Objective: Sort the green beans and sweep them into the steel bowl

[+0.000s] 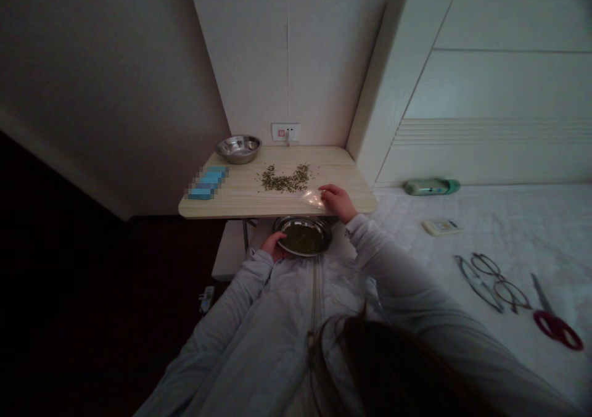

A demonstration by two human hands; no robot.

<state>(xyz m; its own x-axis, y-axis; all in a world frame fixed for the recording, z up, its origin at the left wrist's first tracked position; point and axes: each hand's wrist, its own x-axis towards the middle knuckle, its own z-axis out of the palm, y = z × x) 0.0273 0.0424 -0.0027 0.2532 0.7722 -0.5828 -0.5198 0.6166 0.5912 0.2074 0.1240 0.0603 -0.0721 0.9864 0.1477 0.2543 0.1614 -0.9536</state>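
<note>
My left hand (274, 247) grips the rim of a shiny metal bowl (327, 239), thumb over the edge, just below the table's front edge. A layer of dark green bits (303, 239) covers the bowl's bottom. On the light wooden table (250, 202), loose small green grains (284, 179) lie spread in a rough U shape; they are too small to name surely. My right hand (338, 202) is closed on a small clear plastic bag (313, 199) near the table's front right, just below the grains. Its fingertips are partly hidden.
A second metal bowl (239, 150) stands at the table's back left, above a blurred blue item (207, 182). A wall socket (285, 132) holds a plug. On the white bed to the right lie a green bottle (431, 186), a pale remote-like object (442, 227), glasses (499, 278) and red-handled scissors (557, 329).
</note>
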